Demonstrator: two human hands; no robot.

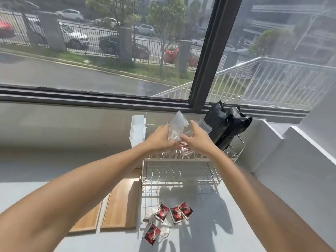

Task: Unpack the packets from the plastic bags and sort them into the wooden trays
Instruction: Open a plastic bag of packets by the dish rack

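Observation:
Both my hands are raised over the top tier of a wire rack (181, 176). My left hand (160, 139) and my right hand (197, 139) each grip a clear plastic bag (177, 125) held between them. A red packet (184, 147) shows through the bag's lower part. On the counter below lie several red and black packets (175, 213), and one more (152, 233) sits nearer to me. Small clear packets (164, 231) lie among them. Two wooden trays (121, 206) (87, 221) rest on the counter at the left, partly hidden by my left forearm.
A black bag (227, 126) stands at the rack's back right corner. A white plastic holder (138, 130) hangs on the rack's left side. A large window runs behind the counter, and a white wall ledge (291, 153) borders the right.

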